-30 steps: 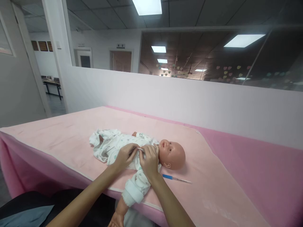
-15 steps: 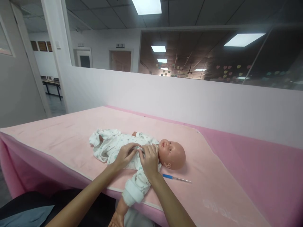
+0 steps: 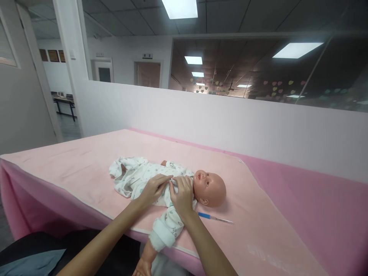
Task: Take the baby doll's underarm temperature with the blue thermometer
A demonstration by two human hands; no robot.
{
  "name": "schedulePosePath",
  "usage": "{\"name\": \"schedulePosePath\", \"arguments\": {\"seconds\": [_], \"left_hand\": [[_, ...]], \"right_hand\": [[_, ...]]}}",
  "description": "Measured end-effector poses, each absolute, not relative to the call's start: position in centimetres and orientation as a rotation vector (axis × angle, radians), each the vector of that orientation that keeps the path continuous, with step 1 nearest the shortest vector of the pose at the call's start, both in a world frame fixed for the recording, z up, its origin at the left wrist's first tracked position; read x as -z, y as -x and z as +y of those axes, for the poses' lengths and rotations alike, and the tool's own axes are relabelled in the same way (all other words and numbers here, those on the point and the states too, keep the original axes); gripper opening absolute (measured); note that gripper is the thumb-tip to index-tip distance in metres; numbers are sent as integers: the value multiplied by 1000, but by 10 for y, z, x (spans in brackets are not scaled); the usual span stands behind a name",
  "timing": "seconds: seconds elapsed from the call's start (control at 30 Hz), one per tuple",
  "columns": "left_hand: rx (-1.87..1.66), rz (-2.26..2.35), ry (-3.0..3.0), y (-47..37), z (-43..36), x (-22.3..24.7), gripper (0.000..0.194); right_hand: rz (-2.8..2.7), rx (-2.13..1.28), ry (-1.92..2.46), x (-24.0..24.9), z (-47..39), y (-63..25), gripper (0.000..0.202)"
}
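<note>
In the head view, the middle of the frame holds the work: a doll (image 3: 213, 189) lies face up on a pink cloth (image 3: 86, 165), its head toward the right and its patterned garment (image 3: 139, 172) spreading leftward. The step in hand looks like fine fingertip work at the front of that garment, just below the neck (whether on an edge or a fastener is too small to tell). The next move seems to call for a light, matched pinch, with the cloth kept from slipping. The left hand (image 3: 153, 190) comes in from lower left, palm down, its thumb and forefinger closed on the cloth; the right hand (image 3: 183, 193) rises from lower right, wrist bent, fingers curled and likewise pinching fabric. The fingertips nearly meet. A blue-ended stick (image 3: 211, 217) lies right of the right forearm
</note>
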State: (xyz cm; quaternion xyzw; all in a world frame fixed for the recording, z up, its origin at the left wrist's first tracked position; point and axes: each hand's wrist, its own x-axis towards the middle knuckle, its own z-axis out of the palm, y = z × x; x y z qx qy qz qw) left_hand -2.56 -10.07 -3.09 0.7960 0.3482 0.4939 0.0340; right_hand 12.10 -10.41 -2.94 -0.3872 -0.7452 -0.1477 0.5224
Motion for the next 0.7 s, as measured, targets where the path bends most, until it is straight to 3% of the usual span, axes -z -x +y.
{"name": "schedulePosePath", "arguments": {"seconds": [0.43, 0.7], "left_hand": [[-1513, 1117, -2387, 26, -102, 29, 23], [-1597, 1386, -2498, 19, -111, 25, 13]], "right_hand": [[-1796, 355, 952, 29, -105, -122, 15], [-1784, 253, 883, 25, -110, -121, 13]]}}
